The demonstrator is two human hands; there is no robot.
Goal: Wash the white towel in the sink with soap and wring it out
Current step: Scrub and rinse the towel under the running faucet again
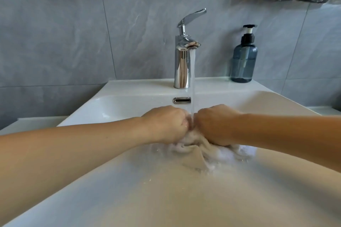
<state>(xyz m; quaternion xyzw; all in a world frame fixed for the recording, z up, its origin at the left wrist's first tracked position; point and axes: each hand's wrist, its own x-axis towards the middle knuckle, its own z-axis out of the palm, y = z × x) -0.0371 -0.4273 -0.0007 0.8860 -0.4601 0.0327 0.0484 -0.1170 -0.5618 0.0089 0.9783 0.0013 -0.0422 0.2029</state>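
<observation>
Here both hands, left [166, 123] and right [215, 124], grip the white towel [191, 145] (bunched, wet) under running water [192, 83].

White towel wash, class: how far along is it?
Done: the chrome faucet runs and the white towel is soaked. In hand: left hand and right hand grip it, bunched, under the stream in the sink. Left: wringing out. Whether soap from the blue pump bottle is on it is unclear.
</observation>
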